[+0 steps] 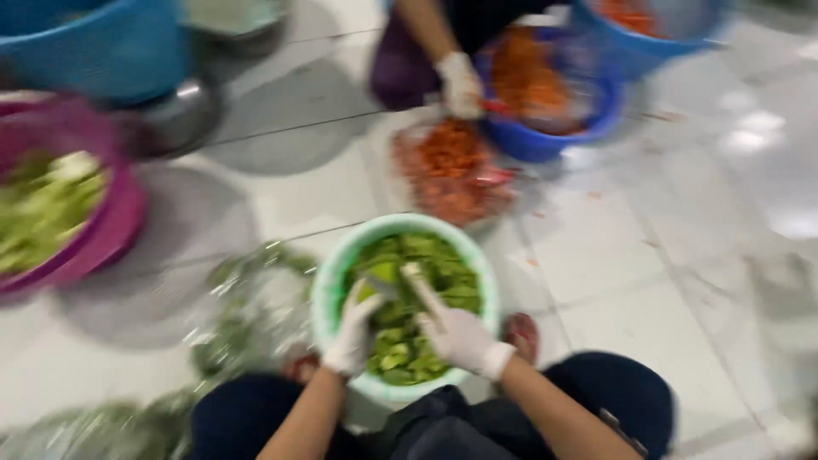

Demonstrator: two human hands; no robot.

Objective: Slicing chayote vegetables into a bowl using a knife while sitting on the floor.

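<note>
Two hands: we see both, in white gloves, working over one bowl, in a blurred picture.
Left hand [354, 334]: we find it curled at the near left edge of the greens, fingers pressed together on something too blurred to name.
Right hand [462, 336]: closed around a pale stick-like tool [421, 290] that slants up and away across the greens; whether it is a knife or a stalk we cannot tell.
Pale green bowl [328, 285]: on the floor between the person's knees, filled with chopped green leaves [409, 341].
Floor [648, 290]: pale glossy tiles, with loose leafy scraps [256, 307] just left of the bowl.
Purple basket [115, 217]: at the left, holding more cut greens, well apart from the hands.
Another person's hand [461, 83]: gloved, at the top, beside a blue basin [545, 145] of shredded orange vegetable, with a further heap of it [447, 170] on the floor.
Blue tub [102, 47]: top left, beside a metal bowl [175, 115].
</note>
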